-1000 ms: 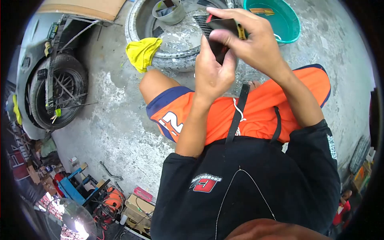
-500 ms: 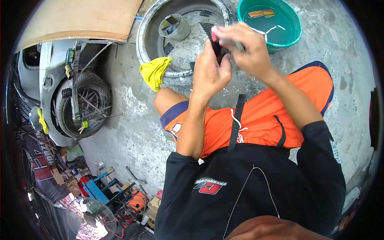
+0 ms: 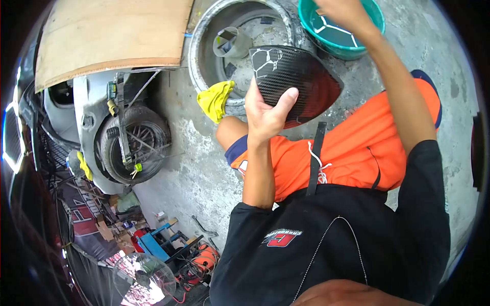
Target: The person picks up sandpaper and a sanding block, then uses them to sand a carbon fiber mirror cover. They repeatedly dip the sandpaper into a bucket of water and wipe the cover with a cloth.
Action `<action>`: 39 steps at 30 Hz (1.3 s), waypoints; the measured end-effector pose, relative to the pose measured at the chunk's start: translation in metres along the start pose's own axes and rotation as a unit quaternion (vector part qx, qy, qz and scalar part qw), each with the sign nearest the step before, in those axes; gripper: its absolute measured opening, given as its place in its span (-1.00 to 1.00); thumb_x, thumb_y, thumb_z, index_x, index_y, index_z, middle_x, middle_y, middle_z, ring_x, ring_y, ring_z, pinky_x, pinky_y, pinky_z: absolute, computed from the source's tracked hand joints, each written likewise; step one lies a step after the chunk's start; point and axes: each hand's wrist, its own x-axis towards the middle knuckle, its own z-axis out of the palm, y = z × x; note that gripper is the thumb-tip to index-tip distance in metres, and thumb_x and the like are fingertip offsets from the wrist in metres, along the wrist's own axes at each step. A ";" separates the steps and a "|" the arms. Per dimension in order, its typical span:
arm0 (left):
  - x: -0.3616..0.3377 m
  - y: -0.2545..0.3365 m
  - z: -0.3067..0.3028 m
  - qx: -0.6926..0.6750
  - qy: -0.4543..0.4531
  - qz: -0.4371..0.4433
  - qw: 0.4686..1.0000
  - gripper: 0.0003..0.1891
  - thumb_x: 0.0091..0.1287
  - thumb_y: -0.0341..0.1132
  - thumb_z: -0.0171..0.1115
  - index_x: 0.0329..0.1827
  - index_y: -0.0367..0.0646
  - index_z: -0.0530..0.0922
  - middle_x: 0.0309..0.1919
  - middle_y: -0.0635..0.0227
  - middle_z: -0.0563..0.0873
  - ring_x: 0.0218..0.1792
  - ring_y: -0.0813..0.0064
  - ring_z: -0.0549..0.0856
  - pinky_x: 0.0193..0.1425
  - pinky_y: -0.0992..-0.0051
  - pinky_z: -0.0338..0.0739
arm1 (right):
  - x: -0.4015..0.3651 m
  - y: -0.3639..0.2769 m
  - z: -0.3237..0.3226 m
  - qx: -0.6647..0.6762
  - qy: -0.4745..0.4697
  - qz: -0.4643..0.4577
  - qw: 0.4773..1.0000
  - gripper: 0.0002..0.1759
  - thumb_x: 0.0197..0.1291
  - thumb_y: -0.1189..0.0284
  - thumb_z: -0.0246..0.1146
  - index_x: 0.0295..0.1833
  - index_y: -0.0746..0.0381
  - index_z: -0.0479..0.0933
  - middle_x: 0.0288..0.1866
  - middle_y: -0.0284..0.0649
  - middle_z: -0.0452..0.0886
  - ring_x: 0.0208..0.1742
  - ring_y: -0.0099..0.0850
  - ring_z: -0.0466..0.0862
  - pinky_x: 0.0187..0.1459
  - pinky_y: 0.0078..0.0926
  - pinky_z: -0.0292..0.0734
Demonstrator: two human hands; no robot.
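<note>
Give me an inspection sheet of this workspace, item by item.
Surface: bare, stained concrete floor.
Job's things: dark carbon-weave panel; teal basin.
Clutter: yellow cloth draped on a flat-lying tyre; grey cup inside it.
Hands: left hand grips the panel's edge; right hand over the basin, grip unclear.
Cables: tangle beside an orange machine.
Surroundings: car wheel, plywood sheet, blue stool.
</note>
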 end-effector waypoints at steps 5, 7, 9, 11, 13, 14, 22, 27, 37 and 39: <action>0.021 -0.003 -0.041 -0.122 0.021 -0.057 0.991 -0.43 0.17 -0.50 0.50 0.28 -0.33 0.51 0.07 0.19 0.75 0.05 0.38 0.74 0.23 0.37 0.60 | 0.040 0.127 -0.022 -0.373 -0.195 0.007 0.907 -0.67 0.29 0.37 0.38 0.14 0.17 0.67 -0.12 -0.05 0.74 -0.06 -0.02 0.72 0.00 -0.17 0.61; 0.037 -0.006 -0.058 -0.149 0.027 -0.086 0.985 -0.44 0.18 -0.49 0.50 0.27 -0.32 0.52 0.07 0.21 0.75 0.06 0.37 0.74 0.24 0.36 0.60 | 0.021 0.156 -0.027 -0.401 -0.234 0.035 0.885 -0.67 0.17 0.33 0.48 -0.01 0.24 0.67 0.05 0.04 0.70 0.10 -0.01 0.71 0.10 -0.06 0.63; 0.048 -0.018 -0.073 -0.147 0.050 -0.102 0.983 -0.45 0.18 -0.50 0.50 0.26 -0.32 0.52 0.06 0.21 0.76 0.04 0.36 0.74 0.24 0.36 0.61 | 0.013 0.200 -0.029 -0.462 -0.307 0.102 0.826 -0.58 0.08 0.42 0.49 0.10 0.16 0.66 -0.01 -0.01 0.72 0.10 0.02 0.70 0.13 -0.08 0.62; 0.047 -0.029 -0.080 -0.146 0.071 -0.110 0.981 -0.46 0.18 -0.51 0.50 0.24 -0.33 0.53 0.05 0.20 0.76 0.03 0.36 0.75 0.23 0.37 0.61 | 0.005 0.211 -0.031 -0.459 -0.355 0.164 0.798 -0.59 0.03 0.46 0.51 0.06 0.16 0.69 0.00 -0.01 0.75 0.11 0.00 0.71 0.14 -0.10 0.62; 0.044 -0.031 -0.084 -0.156 0.083 -0.131 0.976 -0.51 0.18 -0.51 0.51 0.19 -0.34 0.57 0.02 0.21 0.77 0.00 0.38 0.76 0.21 0.38 0.62 | 0.006 0.231 -0.035 -0.455 -0.405 0.180 0.772 -0.63 0.02 0.46 0.52 0.01 0.17 0.71 -0.04 0.00 0.75 0.11 0.00 0.71 0.14 -0.09 0.62; 0.042 -0.029 -0.085 -0.163 0.091 -0.135 0.973 -0.51 0.18 -0.51 0.51 0.19 -0.34 0.57 0.02 0.21 0.77 0.00 0.38 0.76 0.21 0.38 0.62 | 0.007 0.240 -0.034 -0.443 -0.452 0.195 0.749 -0.66 0.01 0.46 0.53 -0.04 0.19 0.72 -0.07 0.01 0.76 0.11 0.00 0.71 0.13 -0.09 0.62; 0.036 -0.024 -0.112 -0.159 0.097 -0.153 0.971 -0.62 0.27 -0.51 0.45 0.14 -0.31 0.60 -0.02 0.24 0.78 -0.04 0.42 0.76 0.15 0.40 0.64 | 0.052 0.175 -0.008 -0.461 -0.388 0.027 0.798 -0.65 0.11 0.47 0.49 0.04 0.21 0.66 -0.05 0.01 0.75 0.05 0.02 0.73 0.09 -0.14 0.62; 0.033 -0.032 -0.111 -0.209 0.119 -0.117 0.964 -0.60 0.28 -0.55 0.40 0.19 -0.32 0.57 0.01 0.22 0.77 -0.01 0.37 0.76 0.18 0.36 0.64 | 0.037 0.062 0.041 -0.141 -0.155 -0.125 0.970 -0.76 0.18 0.47 0.43 -0.03 0.20 0.66 -0.09 -0.10 0.76 -0.05 -0.07 0.73 0.00 -0.24 0.60; 0.042 -0.016 -0.048 -0.126 0.144 0.016 0.981 -0.66 0.30 -0.57 0.35 0.13 -0.31 0.59 -0.03 0.29 0.76 -0.06 0.51 0.73 0.12 0.46 0.62 | -0.044 -0.028 0.116 -0.025 -0.029 -0.078 0.996 -0.79 0.18 0.40 0.47 -0.13 0.28 0.70 -0.21 -0.11 0.72 -0.15 -0.20 0.72 -0.09 -0.32 0.58; 0.033 -0.028 -0.047 -0.098 0.147 0.023 0.984 -0.67 0.29 -0.57 0.34 0.13 -0.32 0.58 -0.03 0.28 0.76 -0.06 0.49 0.73 0.12 0.45 0.62 | -0.078 -0.020 0.124 -0.009 0.011 -0.128 0.992 -0.84 0.17 0.50 0.46 -0.15 0.31 0.71 -0.21 -0.12 0.73 -0.14 -0.29 0.73 -0.06 -0.37 0.58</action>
